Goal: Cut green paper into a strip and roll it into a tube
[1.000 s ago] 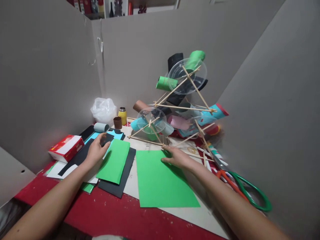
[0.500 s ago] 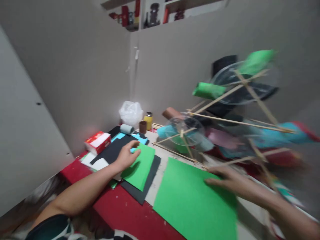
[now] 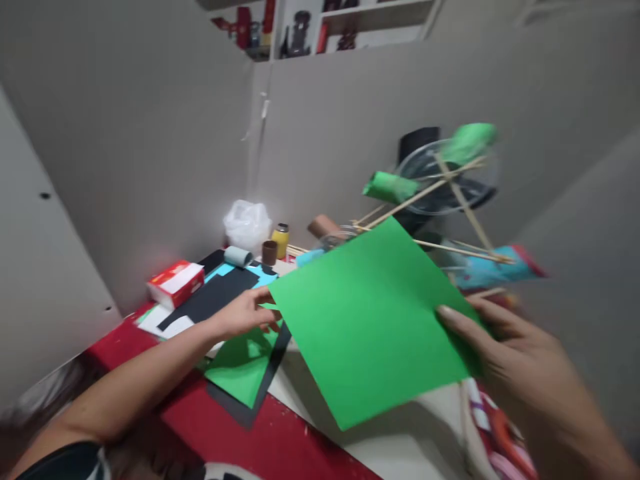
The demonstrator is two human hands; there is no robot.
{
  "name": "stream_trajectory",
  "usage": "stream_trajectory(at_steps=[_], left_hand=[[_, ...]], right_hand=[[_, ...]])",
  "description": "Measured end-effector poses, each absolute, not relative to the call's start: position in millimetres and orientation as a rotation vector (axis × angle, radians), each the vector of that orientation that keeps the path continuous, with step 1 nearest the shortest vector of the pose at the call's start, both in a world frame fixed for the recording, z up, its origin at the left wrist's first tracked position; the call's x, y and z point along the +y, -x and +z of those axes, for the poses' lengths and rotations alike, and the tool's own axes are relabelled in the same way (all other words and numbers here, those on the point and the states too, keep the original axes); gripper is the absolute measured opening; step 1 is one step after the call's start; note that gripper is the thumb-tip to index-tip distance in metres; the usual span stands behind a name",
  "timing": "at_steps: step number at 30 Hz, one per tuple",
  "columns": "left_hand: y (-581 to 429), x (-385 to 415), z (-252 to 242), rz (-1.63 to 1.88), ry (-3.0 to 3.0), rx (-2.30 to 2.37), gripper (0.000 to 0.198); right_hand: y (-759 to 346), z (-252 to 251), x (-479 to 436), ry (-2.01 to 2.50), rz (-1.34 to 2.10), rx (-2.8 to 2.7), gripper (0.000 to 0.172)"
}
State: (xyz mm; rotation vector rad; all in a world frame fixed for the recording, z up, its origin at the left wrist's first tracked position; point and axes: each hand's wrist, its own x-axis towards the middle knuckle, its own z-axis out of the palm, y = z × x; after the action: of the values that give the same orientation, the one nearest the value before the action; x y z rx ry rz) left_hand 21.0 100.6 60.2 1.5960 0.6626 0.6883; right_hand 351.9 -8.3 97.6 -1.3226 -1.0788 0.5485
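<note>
A large green paper sheet (image 3: 370, 320) is lifted off the table and tilted toward me. My right hand (image 3: 505, 347) grips its right edge, thumb on the front. My left hand (image 3: 245, 313) reaches across to the sheet's left corner, fingers curled near it; whether it pinches the sheet I cannot tell. Below lies a smaller green sheet (image 3: 240, 367) on a dark grey sheet (image 3: 270, 367). Behind stands a model of wooden sticks, clear plastic lids and coloured paper rolls (image 3: 440, 180).
A red and white box (image 3: 175, 283), black and blue paper (image 3: 220, 293), a grey roll (image 3: 237, 256), a brown cup (image 3: 269, 252), a yellow jar (image 3: 281, 240) and a white plastic bag (image 3: 247, 223) sit at the back left. Grey partition walls enclose the red table (image 3: 280, 440).
My right hand has lifted the large green sheet from the table and raised it in front of the stick model. My left hand moved right, off the small green sheet, toward its corner.
</note>
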Motion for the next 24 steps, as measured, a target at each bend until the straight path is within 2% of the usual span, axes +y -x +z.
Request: stream_trajectory(at_steps=[2,5,9,14,17,19,21,24], left_hand=[[-17.8,106.4,64.4,0.696,-1.544,0.712,0.05],[-20.9,103.8,68.1,0.574,-1.486,0.663,0.052],[-35.3,91.7,70.4,0.482,-1.38,0.521,0.054],[-48.2,93.0,73.8,0.569,-1.438,0.544,0.036],[-49.2,94.7,77.4,0.574,-1.571,0.635,0.037],[-48.8,93.7,80.0,0.6,-1.682,0.712,0.036],[-48.1,92.5,81.4,0.694,-1.842,0.744,0.035],[-45.5,94.3,76.7,0.873,-2.149,0.624,0.022]], right_hand=[[-349.0,106.1,-10.5,1.288,0.594,-0.917,0.036],[-344.4,105.7,-8.0,1.201,0.569,-0.845,0.039],[-336.2,86.8,-3.7,1.218,0.531,-0.87,0.033],[-327.3,67.6,-1.3,1.276,0.624,-0.983,0.034],[-327.8,70.9,-4.1,1.334,0.703,-1.141,0.038],[-329.8,77.1,-7.2,1.401,0.575,-1.302,0.035],[-332.6,83.2,-11.0,1.435,0.298,-1.435,0.026],[-339.0,85.0,-19.2,1.388,0.034,-1.637,0.019]])
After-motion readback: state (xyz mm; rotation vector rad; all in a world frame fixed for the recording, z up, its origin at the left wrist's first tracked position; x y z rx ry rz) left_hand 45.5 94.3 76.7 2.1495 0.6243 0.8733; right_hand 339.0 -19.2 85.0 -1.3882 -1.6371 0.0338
